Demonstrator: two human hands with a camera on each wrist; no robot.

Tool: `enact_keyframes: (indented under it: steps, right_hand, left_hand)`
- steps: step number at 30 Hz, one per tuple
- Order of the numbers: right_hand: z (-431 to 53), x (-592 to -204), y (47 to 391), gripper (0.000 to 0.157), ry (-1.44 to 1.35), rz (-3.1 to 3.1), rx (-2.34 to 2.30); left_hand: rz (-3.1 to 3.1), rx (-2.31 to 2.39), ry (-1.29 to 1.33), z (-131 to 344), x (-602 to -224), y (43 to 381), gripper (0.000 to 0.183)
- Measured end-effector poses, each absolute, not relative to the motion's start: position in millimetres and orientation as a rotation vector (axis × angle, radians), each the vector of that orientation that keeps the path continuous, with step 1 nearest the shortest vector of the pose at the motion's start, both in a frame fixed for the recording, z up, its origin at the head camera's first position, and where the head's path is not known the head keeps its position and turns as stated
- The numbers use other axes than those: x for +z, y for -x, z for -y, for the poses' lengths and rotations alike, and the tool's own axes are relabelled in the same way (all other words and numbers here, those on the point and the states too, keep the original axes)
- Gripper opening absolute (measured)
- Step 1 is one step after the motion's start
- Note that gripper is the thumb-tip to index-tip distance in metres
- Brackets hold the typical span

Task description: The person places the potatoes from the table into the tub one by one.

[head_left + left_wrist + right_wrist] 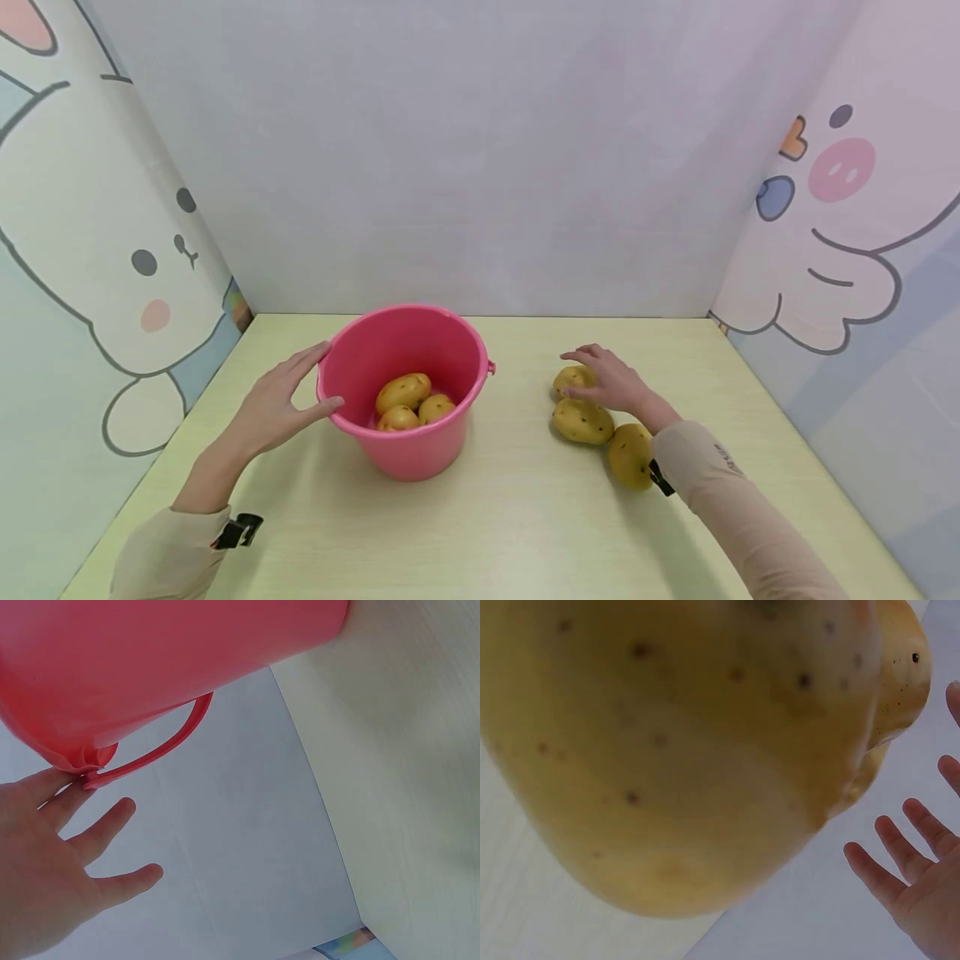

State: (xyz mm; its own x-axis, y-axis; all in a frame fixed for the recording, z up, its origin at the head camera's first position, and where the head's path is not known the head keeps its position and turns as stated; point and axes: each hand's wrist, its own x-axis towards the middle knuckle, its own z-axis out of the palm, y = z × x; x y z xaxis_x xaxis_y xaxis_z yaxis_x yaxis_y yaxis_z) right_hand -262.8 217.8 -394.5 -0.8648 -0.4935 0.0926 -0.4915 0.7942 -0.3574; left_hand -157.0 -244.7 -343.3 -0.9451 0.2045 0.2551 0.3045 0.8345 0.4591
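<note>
A pink bucket stands upright on the table, with three yellow potatoes visible inside it. My left hand touches the left side of its rim, thumb and fingers spread wide. In the left wrist view, fingertips meet the rim beside the hinge of the bucket's handle, which hangs down. To the right lie three more potatoes, close together. Over the farthest potato my right hand hovers with spread fingers and partly hides it. The right wrist view shows a near potato large, and that hand grips nothing.
The pale wooden table is bounded by a plain light wall at the back. Side panels with cartoon animals, a white one on the left and a pig-nosed one on the right, flank it.
</note>
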Motion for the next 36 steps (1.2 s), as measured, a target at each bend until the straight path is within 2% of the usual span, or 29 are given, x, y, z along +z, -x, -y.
enact_keyframes:
  steps: [7,36]
  right_hand:
    - [-217,-402,267,0.062,0.752,-2.949,-0.586]
    - [-206,-413,281,0.057,0.544,-2.851,-0.529]
  left_hand:
    - [2.818,-0.747,0.398,245,-343,157,0.081]
    - [2.806,-0.738,0.402,246,-346,157,0.081]
